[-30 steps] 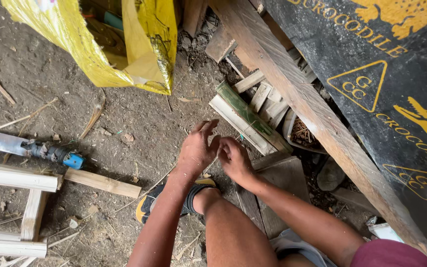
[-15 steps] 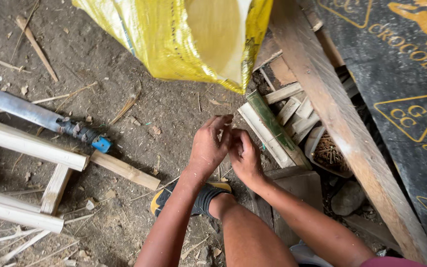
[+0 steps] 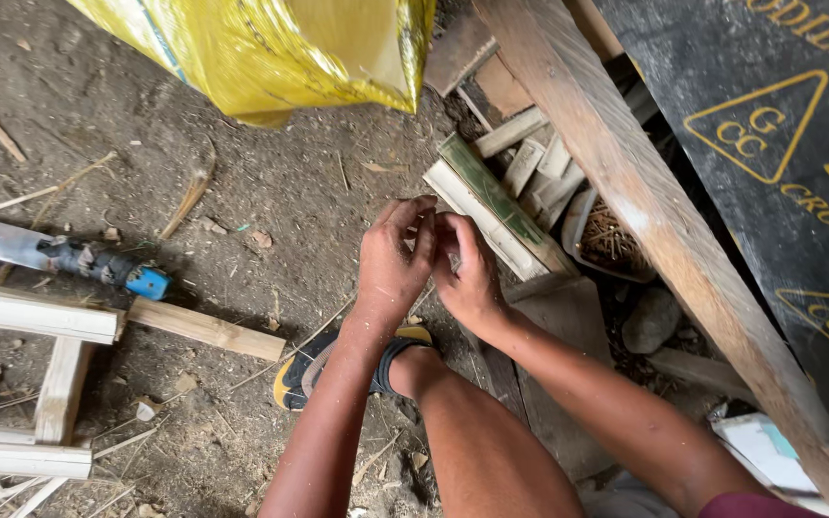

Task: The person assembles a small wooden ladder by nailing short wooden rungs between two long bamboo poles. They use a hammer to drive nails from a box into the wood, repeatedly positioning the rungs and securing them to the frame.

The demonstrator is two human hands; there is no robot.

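Observation:
My left hand (image 3: pixel 392 259) and my right hand (image 3: pixel 469 273) meet fingertip to fingertip above the dirt floor, pinching something too small to make out. Just beyond them lies a stack of split bamboo pieces (image 3: pixel 496 206), one with a green skin. My foot in a sandal (image 3: pixel 338 369) rests on the ground under my wrists. My knee fills the lower middle of the view.
A yellow plastic sack (image 3: pixel 271 48) stands at the top. A long wooden plank (image 3: pixel 664 230) runs diagonally on the right beside a black printed board (image 3: pixel 779 125). On the left lie a blade with a blue-tipped handle (image 3: pixel 79 259) and a wooden frame (image 3: pixel 40 326).
The view has shifted, so the sack and ground slide down and right in the frame. My hands have stayed together at the fingertips, working the same small spot.

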